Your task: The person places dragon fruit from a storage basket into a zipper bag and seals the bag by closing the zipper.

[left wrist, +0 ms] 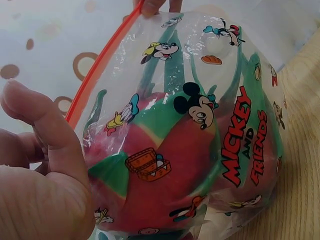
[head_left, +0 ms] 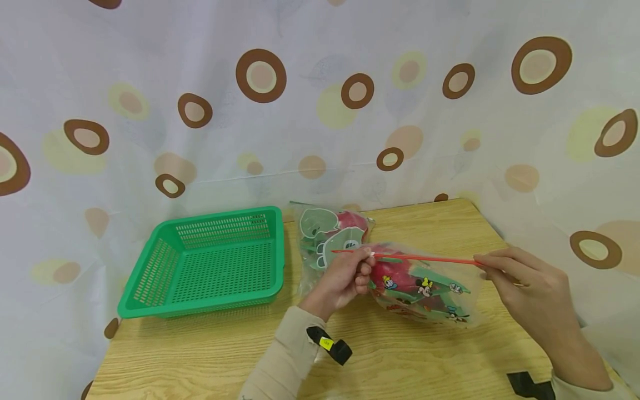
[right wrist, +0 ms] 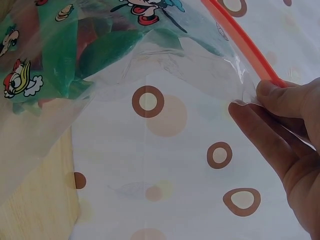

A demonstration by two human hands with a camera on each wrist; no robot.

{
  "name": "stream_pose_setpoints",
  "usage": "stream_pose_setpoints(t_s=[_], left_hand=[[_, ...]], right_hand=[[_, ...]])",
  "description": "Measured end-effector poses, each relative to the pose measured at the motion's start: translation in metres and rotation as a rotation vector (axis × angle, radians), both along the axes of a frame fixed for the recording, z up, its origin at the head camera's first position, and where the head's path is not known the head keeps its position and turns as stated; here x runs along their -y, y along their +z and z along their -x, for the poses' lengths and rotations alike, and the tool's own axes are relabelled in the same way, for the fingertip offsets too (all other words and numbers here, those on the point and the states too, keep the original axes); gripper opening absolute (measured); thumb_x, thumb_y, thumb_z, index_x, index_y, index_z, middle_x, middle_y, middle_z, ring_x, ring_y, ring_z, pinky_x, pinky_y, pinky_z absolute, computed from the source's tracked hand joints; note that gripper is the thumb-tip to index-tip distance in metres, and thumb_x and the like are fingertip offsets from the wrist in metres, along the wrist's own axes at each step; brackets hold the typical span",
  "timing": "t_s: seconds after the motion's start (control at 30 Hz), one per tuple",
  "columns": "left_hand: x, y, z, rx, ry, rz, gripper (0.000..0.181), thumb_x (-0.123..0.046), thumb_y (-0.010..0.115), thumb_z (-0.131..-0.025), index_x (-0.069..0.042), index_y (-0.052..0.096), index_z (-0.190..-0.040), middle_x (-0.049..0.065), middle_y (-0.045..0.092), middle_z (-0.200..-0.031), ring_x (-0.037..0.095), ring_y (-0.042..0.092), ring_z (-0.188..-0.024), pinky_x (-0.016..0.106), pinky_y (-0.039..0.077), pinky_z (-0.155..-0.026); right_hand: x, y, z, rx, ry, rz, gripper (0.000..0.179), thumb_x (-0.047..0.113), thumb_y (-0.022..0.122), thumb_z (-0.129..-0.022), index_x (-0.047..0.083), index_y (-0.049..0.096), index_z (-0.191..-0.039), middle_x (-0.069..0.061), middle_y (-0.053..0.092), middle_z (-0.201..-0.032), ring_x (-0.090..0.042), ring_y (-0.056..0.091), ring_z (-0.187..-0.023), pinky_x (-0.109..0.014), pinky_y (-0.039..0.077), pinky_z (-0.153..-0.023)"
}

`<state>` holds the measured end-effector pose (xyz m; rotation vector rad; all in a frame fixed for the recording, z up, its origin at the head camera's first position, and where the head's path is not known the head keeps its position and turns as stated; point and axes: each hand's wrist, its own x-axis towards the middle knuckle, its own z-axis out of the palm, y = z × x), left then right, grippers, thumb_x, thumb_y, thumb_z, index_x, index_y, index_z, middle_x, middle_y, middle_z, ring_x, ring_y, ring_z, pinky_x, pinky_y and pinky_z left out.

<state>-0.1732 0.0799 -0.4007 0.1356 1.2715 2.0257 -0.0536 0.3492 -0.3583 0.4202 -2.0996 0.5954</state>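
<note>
I pinch the red zip strip [head_left: 405,258] of the printed bag [head_left: 425,291] with my left hand [head_left: 345,278] at one end and my right hand [head_left: 520,278] at the other; the bag rests on the surface [head_left: 400,361], right of the green basket [head_left: 210,261].

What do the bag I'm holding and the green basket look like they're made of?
The bag looks like thin, glossy clear plastic film: it creases, shines, and shows the red and green contents through printed cartoon figures. Its red strip along the mouth seems a stiffer plastic zip seal. The basket appears to be rigid moulded plastic with a smooth finish and a perforated floor and walls.
</note>
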Motion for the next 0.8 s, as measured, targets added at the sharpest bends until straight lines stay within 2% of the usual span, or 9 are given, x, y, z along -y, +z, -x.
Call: stream_pose_setpoints(t_s=[0.8], left_hand=[[0.019,-0.007,0.011,-0.002,0.050,0.020,0.032,-0.021,0.044,-0.104,-0.009,0.056,-0.077,-0.008,0.047,-0.058,-0.001,0.036,-0.043,0.014,0.029,-0.040]], right_hand=[[0.000,-0.001,0.001,-0.003,0.005,0.010,0.054,0.046,0.056,-0.098,-0.001,0.079,-0.085,-0.011,0.072,-0.078,0.022,0.056,-0.085,0.003,0.043,-0.076]])
